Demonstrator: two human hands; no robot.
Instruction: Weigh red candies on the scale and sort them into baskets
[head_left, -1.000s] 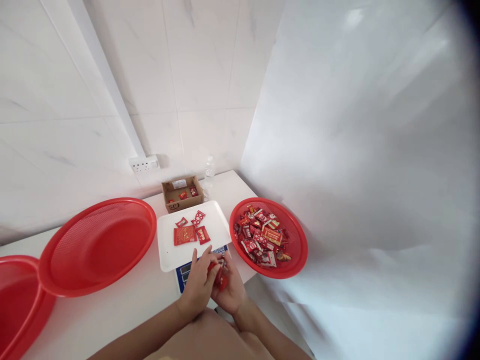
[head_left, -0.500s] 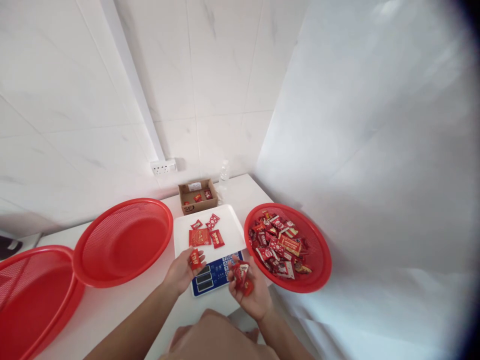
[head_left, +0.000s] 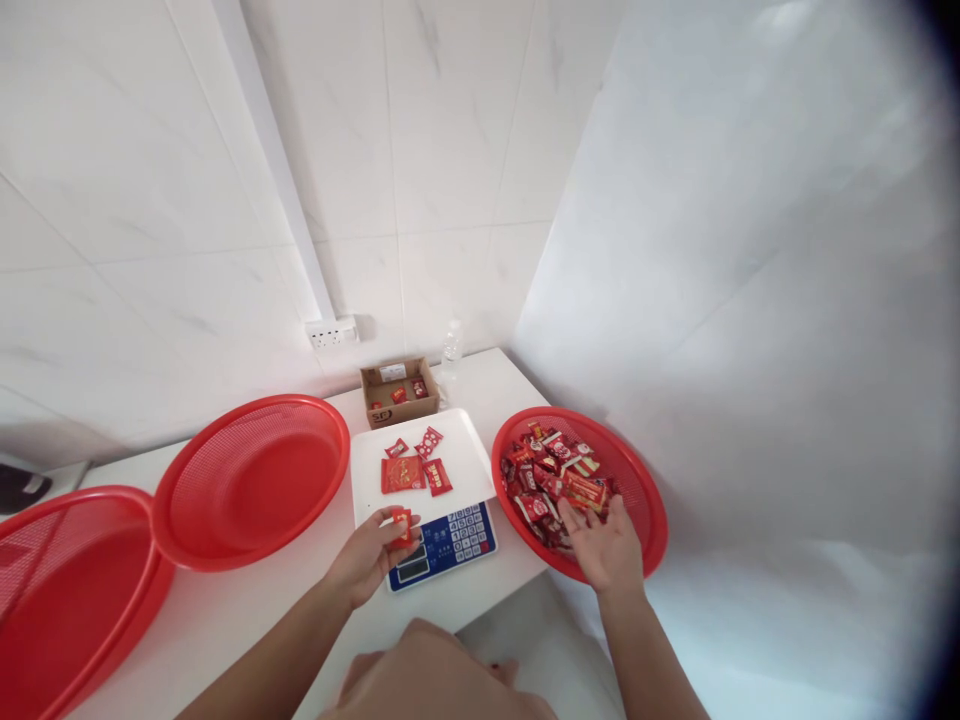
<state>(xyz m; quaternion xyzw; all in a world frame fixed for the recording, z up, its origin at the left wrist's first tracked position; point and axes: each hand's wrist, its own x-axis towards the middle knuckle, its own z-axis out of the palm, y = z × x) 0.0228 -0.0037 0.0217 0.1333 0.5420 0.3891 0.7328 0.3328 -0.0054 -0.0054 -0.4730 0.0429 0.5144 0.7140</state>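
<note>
My left hand is closed on a small red candy packet, held over the near edge of the digital scale. On the scale's white tray lie several red packets, among them a large square packet and a dotted candy. Over the near side of the right red basket is my right hand, its fingers apart and nothing visible in its palm. Beneath its fingertips is a heap of wrapped candies, partly hidden by the hand.
Two red mesh baskets, a middle one and a nearer one, stand on the left. Behind the scale are a small cardboard box with a few packets and a clear plastic bottle. A socket strip is on the wall.
My right hand has moved right from beside the scale to the candy basket, and the packets it held are out of it. My left hand still holds the red packet.
</note>
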